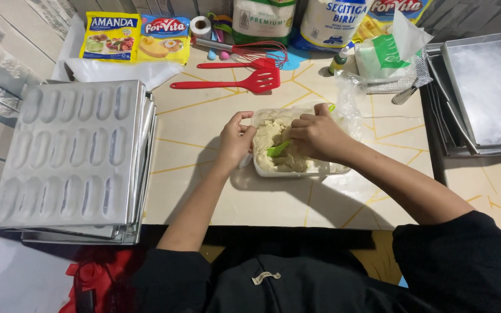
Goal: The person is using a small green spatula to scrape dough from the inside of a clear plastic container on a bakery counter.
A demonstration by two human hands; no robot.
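Spatula (278,149): we see green, smooth, long axis slanting toward right hand (314,134), fingers clenched on it.
Dough (273,136): pale, lumpy.
Container (297,172): clear plastic, left hand (234,141) fingers grasping rim.

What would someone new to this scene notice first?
Probably the clear tub of pale dough in the middle of the table: the right hand works a green tool in it while the left hand steadies the rim. Next, the stack of metal baking trays with oval hollows on the left, and the red spatula and whisk behind.
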